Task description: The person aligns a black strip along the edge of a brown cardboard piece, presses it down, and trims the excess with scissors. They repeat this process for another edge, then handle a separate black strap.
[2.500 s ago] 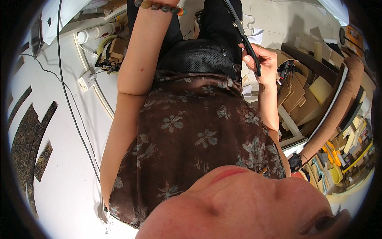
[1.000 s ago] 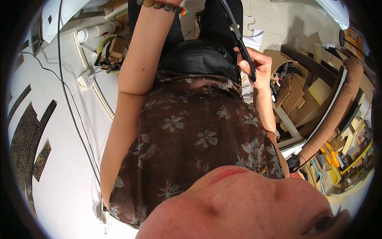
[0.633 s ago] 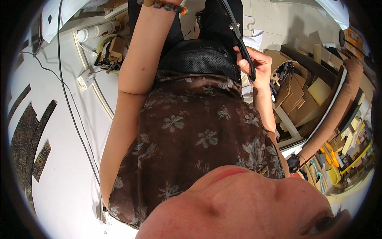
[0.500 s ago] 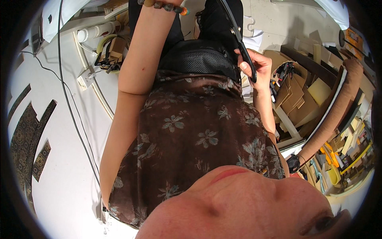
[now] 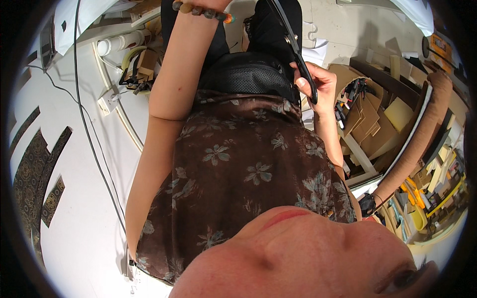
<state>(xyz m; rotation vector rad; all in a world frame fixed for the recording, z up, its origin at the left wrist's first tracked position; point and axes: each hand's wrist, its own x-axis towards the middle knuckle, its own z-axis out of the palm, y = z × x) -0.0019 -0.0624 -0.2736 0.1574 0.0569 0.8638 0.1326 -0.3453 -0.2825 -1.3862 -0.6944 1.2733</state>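
Note:
My right hand (image 5: 320, 87) is closed around the black handles of a pair of scissors (image 5: 298, 53), held over my right thigh. A metal pivot shows partway along them, and the far end passes out of the top edge. My left forearm (image 5: 181, 74) reaches up the picture to the top edge, with a beaded bracelet (image 5: 198, 11) at the wrist. Only the base of my left hand (image 5: 218, 4) shows; its fingers, and anything in them, lie outside the picture. A black waist bag (image 5: 243, 77) rests across my lap, beneath the scissors.
On the left, dark patterned fabric pieces (image 5: 32, 164) and a black cable (image 5: 89, 121) lie on a white surface (image 5: 82, 198). Cardboard scraps (image 5: 365, 114) fill a bin at right. Near it are a curved brown padded bar (image 5: 415, 136) and a container with yellow-handled tools (image 5: 415, 193).
My right hand and the scissors have shifted slightly left. My left wrist has drawn back a little toward me, showing more of the bracelet.

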